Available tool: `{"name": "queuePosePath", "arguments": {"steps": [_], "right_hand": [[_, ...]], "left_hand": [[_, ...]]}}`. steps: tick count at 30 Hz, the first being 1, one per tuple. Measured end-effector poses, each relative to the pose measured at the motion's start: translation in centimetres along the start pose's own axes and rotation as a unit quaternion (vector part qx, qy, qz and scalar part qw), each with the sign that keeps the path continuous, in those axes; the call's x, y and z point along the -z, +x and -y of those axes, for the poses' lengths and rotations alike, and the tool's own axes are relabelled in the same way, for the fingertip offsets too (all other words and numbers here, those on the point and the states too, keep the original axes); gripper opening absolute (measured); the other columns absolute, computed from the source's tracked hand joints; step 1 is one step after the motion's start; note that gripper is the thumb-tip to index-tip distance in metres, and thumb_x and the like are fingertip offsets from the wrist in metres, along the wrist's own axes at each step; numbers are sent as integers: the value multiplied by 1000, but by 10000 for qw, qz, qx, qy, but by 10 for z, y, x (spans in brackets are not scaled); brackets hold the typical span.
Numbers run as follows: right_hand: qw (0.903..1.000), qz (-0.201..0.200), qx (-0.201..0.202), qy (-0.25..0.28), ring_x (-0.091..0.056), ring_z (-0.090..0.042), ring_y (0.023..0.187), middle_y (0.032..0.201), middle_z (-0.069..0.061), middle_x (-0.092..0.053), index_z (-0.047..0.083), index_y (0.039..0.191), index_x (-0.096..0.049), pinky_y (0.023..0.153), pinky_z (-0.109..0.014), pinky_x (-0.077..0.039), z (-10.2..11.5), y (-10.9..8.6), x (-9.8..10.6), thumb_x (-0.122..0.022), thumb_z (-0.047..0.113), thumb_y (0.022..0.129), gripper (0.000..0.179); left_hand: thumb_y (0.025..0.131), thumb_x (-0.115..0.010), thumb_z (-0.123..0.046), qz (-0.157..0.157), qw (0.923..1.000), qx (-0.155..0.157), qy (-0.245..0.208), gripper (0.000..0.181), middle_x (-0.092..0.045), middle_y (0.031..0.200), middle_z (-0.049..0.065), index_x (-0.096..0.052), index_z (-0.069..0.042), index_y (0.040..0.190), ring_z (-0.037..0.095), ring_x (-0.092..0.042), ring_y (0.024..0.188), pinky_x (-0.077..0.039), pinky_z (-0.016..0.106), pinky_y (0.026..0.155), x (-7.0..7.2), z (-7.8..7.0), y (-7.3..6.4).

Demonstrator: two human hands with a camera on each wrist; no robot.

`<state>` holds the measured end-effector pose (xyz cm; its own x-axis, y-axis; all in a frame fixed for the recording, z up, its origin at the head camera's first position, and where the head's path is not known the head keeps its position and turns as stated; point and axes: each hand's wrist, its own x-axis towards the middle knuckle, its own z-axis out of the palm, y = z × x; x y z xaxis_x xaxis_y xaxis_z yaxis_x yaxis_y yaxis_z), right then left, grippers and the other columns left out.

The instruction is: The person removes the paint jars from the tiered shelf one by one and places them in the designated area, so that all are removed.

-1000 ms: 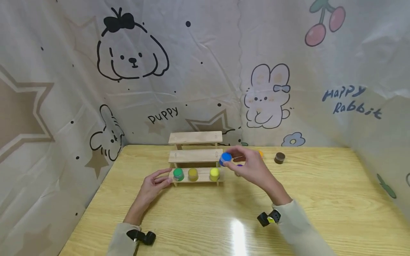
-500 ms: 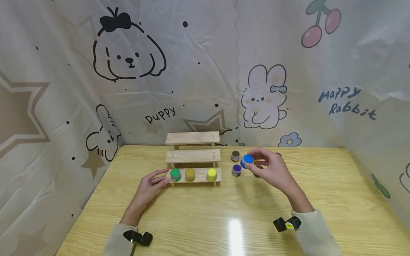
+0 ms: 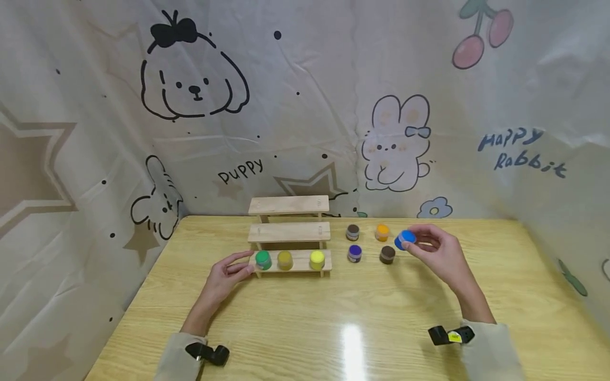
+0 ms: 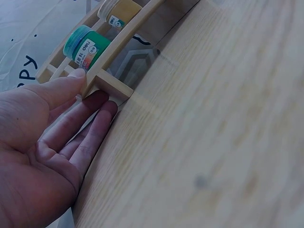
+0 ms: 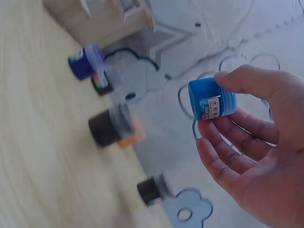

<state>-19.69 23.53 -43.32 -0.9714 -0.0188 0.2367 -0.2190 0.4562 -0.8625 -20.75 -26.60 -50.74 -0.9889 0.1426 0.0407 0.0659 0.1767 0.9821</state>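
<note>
My right hand (image 3: 440,254) pinches a blue paint jar (image 5: 211,99) between thumb and fingers. The jar is held above the table, near a dark brown paint jar (image 3: 387,255). My left hand (image 3: 226,276) grips the left end of the lowest step of a three-tier wooden display rack (image 3: 288,233), thumb at the edge and fingertips by the leg. On that step stand a green paint jar (image 3: 263,260), an ochre paint jar (image 3: 285,260) and, further right, a yellow paint jar (image 3: 316,260). The green jar (image 4: 88,47) is close to my left thumb.
Right of the rack, a purple paint jar (image 3: 355,253), another dark brown jar (image 3: 352,232) and an orange paint jar (image 3: 382,233) stand on the wooden table (image 3: 305,317). One dark jar (image 5: 154,190) shows low in the right wrist view. A printed curtain (image 3: 305,106) hangs behind the table.
My right hand has carried the blue jar rightward from beside the rack, past the other loose jars, uncovering them. My left hand stays at the rack's end.
</note>
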Motion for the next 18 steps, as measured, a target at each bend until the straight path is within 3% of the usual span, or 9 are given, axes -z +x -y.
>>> {"name": "queuePosePath", "arguments": {"steps": [4, 11, 18], "right_hand": [[9996, -148, -172, -169, -62, -3, 102, 127, -21, -64, -2, 130, -62, 82, -9, -50, -13, -2, 8, -76, 22, 96, 44], [9977, -184, -551, -352, -60, -38, 118, 131, -25, -60, -4, 132, -60, 81, -5, -46, -29, -2, 12, -74, 26, 98, 48], [9937, -61, -992, -525, -61, -41, 120, 133, -23, -61, 0, 134, -60, 80, -8, -46, -45, -5, 15, -73, 39, 97, 55]], "left_hand": [[99, -71, -10, -12, 10000, 45, 16, 46, -68, 124, 26, -59, 0, 142, 9, -72, 102, -57, 24, 86, -3, 1, 0], [99, -71, -11, -8, 9999, 80, -77, 48, -68, 125, 26, -57, 1, 143, 10, -72, 101, -58, 26, 85, 0, 0, -2], [99, -70, -9, 13, 9999, 33, -103, 47, -67, 124, 28, -58, 2, 142, 9, -72, 100, -58, 25, 85, 0, -1, -1]]}}
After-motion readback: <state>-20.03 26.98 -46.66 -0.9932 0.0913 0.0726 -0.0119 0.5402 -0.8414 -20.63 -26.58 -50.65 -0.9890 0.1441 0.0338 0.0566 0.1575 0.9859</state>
